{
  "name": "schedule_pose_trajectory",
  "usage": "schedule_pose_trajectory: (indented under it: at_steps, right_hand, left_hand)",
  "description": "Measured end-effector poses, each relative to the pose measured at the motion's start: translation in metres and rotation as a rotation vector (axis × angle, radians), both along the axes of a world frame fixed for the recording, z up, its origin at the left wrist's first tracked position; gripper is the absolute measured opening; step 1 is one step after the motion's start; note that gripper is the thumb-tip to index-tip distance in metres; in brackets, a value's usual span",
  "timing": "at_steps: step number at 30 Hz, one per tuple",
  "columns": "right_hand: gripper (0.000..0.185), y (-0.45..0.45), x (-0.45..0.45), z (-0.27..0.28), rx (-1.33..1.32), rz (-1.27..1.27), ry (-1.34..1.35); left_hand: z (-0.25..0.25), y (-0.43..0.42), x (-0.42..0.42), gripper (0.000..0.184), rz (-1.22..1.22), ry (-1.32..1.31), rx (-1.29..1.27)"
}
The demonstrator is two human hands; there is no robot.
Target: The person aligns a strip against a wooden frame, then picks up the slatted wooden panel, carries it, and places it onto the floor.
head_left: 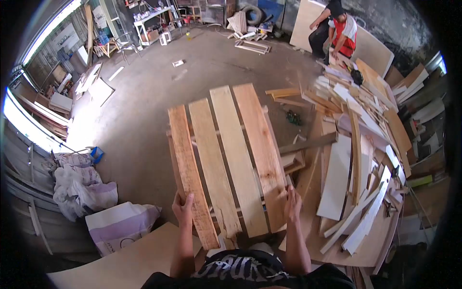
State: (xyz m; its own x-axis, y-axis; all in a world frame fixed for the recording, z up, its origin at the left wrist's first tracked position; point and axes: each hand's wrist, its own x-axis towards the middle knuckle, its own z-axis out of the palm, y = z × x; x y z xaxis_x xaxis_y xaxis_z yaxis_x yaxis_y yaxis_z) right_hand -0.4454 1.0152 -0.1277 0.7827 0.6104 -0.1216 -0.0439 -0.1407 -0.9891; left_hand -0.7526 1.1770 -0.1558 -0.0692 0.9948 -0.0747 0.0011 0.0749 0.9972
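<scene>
A slatted wooden panel point(226, 159), made of several pale and reddish boards with gaps between them, is held up in front of my body. Crosspieces show through the gaps underneath. My left hand point(184, 208) grips the near left edge, its thumb on top of the leftmost board and the fingers mostly hidden behind. On the opposite side, my right hand point(292, 206) is closed around the near right edge. One pale board has a chipped near end. What supports the panel from below is hidden.
Loose boards and offcuts point(357, 139) are piled on the right. Another person point(337, 33) bends over wood at the back right. White sacks point(122, 224) lie at the left. A small green object point(293, 117) rests on the floor. A white table point(151, 17) stands far back.
</scene>
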Motion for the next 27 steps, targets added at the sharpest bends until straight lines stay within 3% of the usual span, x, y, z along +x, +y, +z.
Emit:
schedule_pose_trajectory:
  at_steps: [6, 8, 9, 12, 14, 16, 18, 21, 27]
  right_hand:
    - [0.054, 0.034, -0.012, -0.031, -0.198, 0.022, -0.058]
    - [0.056, 0.049, -0.009, -0.059, 0.052, -0.019, -0.009]
    - [0.057, 0.062, -0.016, -0.045, 0.093, -0.026, 0.103]
    - [0.057, 0.083, -0.001, -0.04, -0.089, -0.015, -0.156]
    - [0.057, 0.108, 0.017, -0.056, -0.034, 0.002, -0.095]
    - [0.056, 0.131, 0.02, -0.055, 0.183, 0.009, 0.014]
    - [0.054, 0.149, 0.03, -0.054, 0.166, 0.015, 0.097]
    - [0.056, 0.184, 0.036, -0.052, 0.107, -0.028, 0.006]
    - [0.056, 0.279, 0.06, -0.071, 0.119, -0.07, -0.019]
  left_hand:
    - [-0.011, 0.029, -0.02, 0.05, 0.023, 0.135, -0.004]
    - [-0.014, 0.05, -0.024, 0.051, 0.051, 0.107, 0.008]
    - [0.009, 0.059, -0.024, 0.052, 0.036, 0.175, 0.009]
    - [-0.018, 0.092, -0.024, 0.051, 0.056, 0.075, 0.091]
    - [0.0, 0.104, -0.013, 0.05, 0.076, 0.048, 0.095]
    - [0.02, 0.113, -0.004, 0.048, 0.09, 0.113, 0.07]
    - [0.024, 0.133, 0.005, 0.048, 0.086, 0.078, 0.091]
    - [0.006, 0.179, 0.017, 0.052, 0.072, 0.013, 0.17]
    - [0.028, 0.281, 0.058, 0.053, 0.022, 0.173, 0.13]
